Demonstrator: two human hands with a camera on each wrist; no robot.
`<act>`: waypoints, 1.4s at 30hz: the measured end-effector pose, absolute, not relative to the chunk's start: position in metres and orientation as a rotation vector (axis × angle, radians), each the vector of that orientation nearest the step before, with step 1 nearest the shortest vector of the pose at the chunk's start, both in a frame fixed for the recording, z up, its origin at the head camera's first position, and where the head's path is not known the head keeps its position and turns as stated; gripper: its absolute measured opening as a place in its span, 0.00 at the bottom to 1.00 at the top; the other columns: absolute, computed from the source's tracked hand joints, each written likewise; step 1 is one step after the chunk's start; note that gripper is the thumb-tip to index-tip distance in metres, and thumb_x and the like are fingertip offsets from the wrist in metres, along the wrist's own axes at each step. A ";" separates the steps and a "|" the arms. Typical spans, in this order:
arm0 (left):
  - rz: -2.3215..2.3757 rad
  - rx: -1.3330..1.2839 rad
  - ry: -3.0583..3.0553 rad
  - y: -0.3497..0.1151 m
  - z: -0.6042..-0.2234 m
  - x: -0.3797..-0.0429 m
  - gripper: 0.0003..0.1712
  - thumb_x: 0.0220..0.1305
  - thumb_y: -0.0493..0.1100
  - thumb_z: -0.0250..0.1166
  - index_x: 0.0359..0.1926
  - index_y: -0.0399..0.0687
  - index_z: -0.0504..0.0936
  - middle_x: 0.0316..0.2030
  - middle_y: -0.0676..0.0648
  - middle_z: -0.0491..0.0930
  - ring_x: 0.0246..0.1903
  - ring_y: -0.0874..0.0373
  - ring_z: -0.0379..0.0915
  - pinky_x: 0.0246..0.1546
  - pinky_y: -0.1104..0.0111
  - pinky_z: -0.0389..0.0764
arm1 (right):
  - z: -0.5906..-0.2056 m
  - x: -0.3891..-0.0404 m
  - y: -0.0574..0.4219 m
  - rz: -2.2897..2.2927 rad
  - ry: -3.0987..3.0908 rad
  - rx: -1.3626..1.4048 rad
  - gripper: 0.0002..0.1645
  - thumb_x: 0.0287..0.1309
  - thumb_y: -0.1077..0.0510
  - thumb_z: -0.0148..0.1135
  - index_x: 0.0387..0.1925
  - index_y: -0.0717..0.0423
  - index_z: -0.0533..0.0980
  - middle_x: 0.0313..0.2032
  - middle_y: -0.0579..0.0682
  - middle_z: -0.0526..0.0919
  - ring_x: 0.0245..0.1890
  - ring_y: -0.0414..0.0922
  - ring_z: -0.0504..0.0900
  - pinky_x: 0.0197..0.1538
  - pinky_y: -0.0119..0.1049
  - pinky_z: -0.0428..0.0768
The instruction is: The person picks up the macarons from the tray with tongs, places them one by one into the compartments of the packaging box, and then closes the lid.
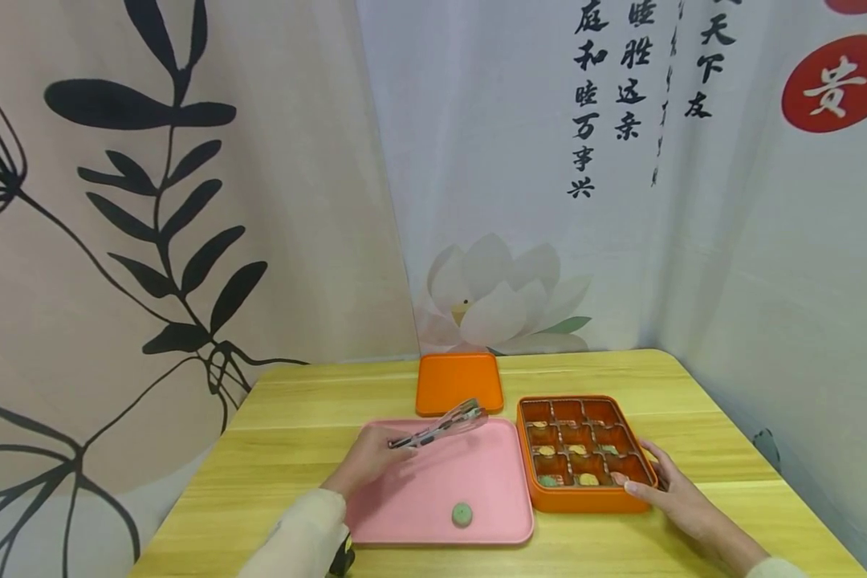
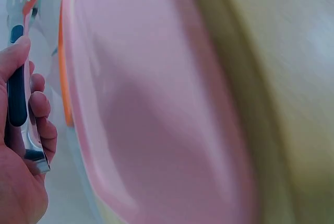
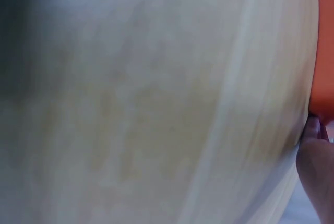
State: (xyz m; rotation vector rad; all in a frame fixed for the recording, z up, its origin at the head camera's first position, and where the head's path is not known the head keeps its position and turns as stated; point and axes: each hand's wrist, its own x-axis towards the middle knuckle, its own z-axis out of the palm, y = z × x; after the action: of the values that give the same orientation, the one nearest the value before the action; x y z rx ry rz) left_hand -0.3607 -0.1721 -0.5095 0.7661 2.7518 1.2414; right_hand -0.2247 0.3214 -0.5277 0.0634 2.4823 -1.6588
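Note:
My left hand (image 1: 372, 460) grips a pair of metal tongs (image 1: 441, 425) with dark handle pads, its fingers wrapped round them in the left wrist view. The tongs are held above a pink tray (image 1: 412, 514), their tips toward its far right corner. On the tray's near part lies a round green pastry (image 1: 461, 514). To the right stands an orange box (image 1: 585, 502) with a divided inner tray; small yellow, green and pinkish pastries sit in several compartments. My right hand (image 1: 675, 498) holds the box by its right side, thumb at the near right corner. The right wrist view mostly shows blurred tabletop.
An orange lid-like tray (image 1: 458, 384) lies flat behind the pink tray, near the far edge of the wooden table (image 1: 289, 433). A printed curtain (image 1: 311, 201) hangs right behind the table and along its right side.

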 end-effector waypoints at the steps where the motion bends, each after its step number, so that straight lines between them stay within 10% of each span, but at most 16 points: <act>1: 1.248 0.759 2.746 -0.168 -0.508 -0.361 0.09 0.60 0.44 0.73 0.42 0.51 0.90 0.22 0.57 0.77 0.19 0.65 0.62 0.21 0.72 0.64 | -0.528 -0.225 0.322 -1.660 2.482 0.066 0.55 0.68 0.49 0.60 0.77 0.57 0.34 0.70 0.79 0.45 0.69 0.74 0.50 0.62 0.67 0.60; 7: 1.323 0.713 2.668 -0.139 -0.495 -0.364 0.18 0.60 0.43 0.73 0.52 0.50 0.87 0.26 0.55 0.79 0.18 0.63 0.59 0.19 0.72 0.63 | -0.530 -0.226 0.324 -1.661 2.502 0.028 0.53 0.70 0.51 0.58 0.77 0.58 0.34 0.69 0.79 0.48 0.68 0.73 0.55 0.61 0.64 0.65; 24: 1.299 0.846 2.677 -0.056 -0.479 -0.374 0.10 0.58 0.45 0.74 0.40 0.47 0.91 0.23 0.57 0.80 0.22 0.62 0.64 0.21 0.72 0.64 | -0.532 -0.225 0.323 -1.717 2.479 -0.002 0.51 0.70 0.53 0.58 0.76 0.59 0.35 0.69 0.77 0.51 0.66 0.68 0.62 0.58 0.50 0.72; 42: 1.284 0.901 2.637 -0.013 -0.486 -0.373 0.06 0.59 0.42 0.73 0.37 0.47 0.91 0.20 0.58 0.77 0.19 0.64 0.61 0.19 0.73 0.63 | -0.532 -0.223 0.321 -1.741 2.491 0.026 0.52 0.69 0.55 0.60 0.77 0.57 0.35 0.69 0.79 0.48 0.69 0.74 0.50 0.63 0.67 0.61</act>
State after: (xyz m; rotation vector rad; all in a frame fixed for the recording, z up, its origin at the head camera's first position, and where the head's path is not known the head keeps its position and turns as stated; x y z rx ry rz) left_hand -0.3733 -0.0127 -0.4860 0.9012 2.6367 1.2840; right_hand -0.2228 0.3215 -0.5324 0.0261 2.4913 -1.7406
